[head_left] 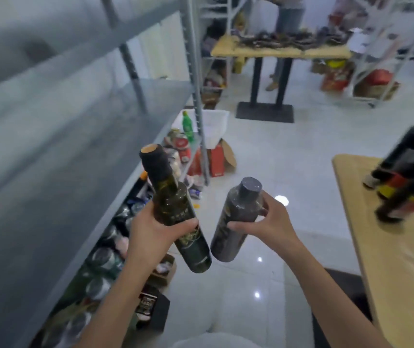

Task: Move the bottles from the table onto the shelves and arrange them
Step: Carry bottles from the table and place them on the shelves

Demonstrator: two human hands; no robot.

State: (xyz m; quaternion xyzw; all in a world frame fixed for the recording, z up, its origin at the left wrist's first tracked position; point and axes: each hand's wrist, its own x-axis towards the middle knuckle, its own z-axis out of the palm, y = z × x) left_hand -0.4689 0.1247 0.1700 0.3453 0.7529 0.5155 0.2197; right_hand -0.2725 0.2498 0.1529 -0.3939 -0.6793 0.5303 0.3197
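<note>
L hand [154, 228] wraps fingers round tall dark-green glass bottle [172, 197], neck toward 11 o'clock; at its 3 o'clock R hand [270, 221], fingers curled, clasps grey plastic-wrapped bottle [238, 212].

2 bare forearms, both reaching forward at mid-height and angled slightly toward each other.
Left hand [150, 229]: fingers and thumb wrapped round the body of a dark green bottle [172, 197], neck tilted up and leftward.
Right hand [268, 222]: thumb and fingers curled round a grey bottle [238, 212], cap uppermost.
</note>
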